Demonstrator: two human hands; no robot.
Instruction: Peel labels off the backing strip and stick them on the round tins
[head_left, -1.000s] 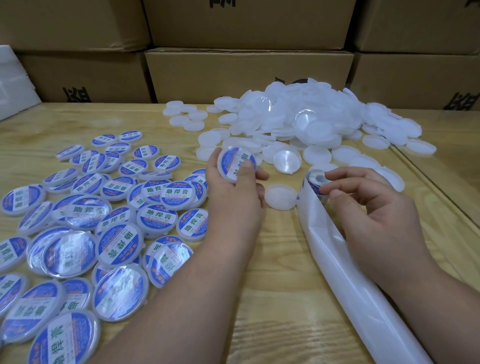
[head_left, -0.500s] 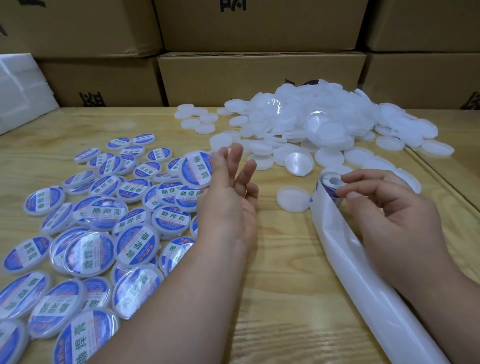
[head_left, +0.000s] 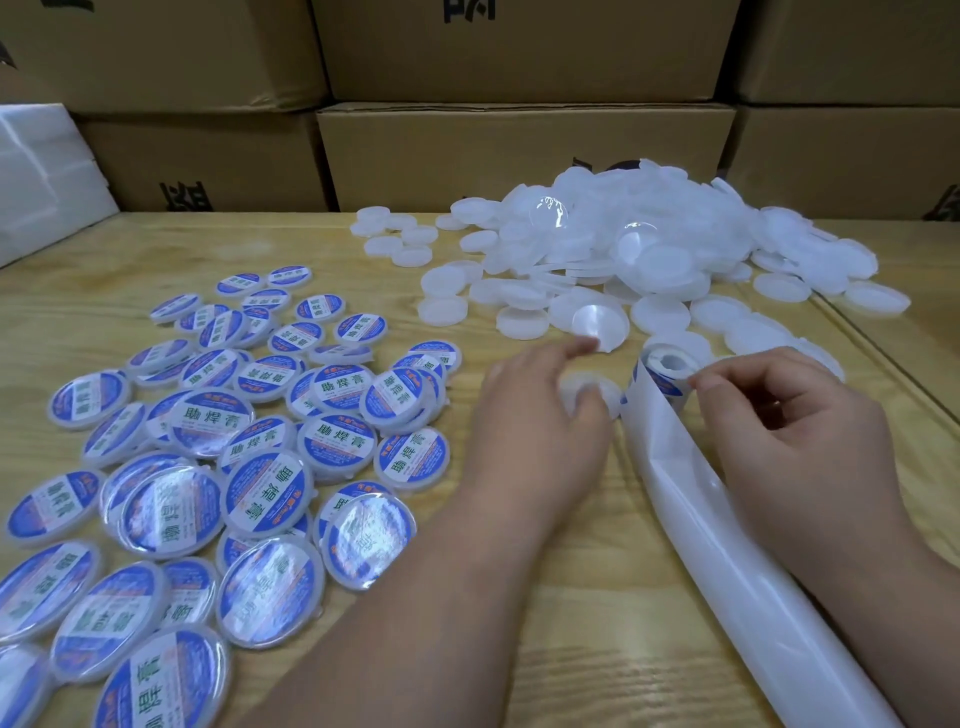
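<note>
My left hand (head_left: 540, 415) reaches over a plain white tin (head_left: 608, 397) on the wooden table (head_left: 571, 597); its thumb lies on the tin and its fingers stretch past it, blurred. My right hand (head_left: 795, 441) pinches the edge of the small label roll (head_left: 660, 371) just right of that tin. The white backing strip (head_left: 753, 587) runs from the roll toward the bottom right, under my right wrist. Several tins with blue labels (head_left: 208, 467) lie spread over the left of the table.
A heap of unlabelled white tins (head_left: 649, 249) fills the back right of the table. Cardboard boxes (head_left: 519, 150) are stacked along the far edge, and a white foam block (head_left: 41, 176) sits at the far left. A seam (head_left: 883, 364) crosses the table at right.
My left hand let the labelled tin go onto the left pile, then swung right onto the plain tin beside the roll. My right hand stayed at the roll.
</note>
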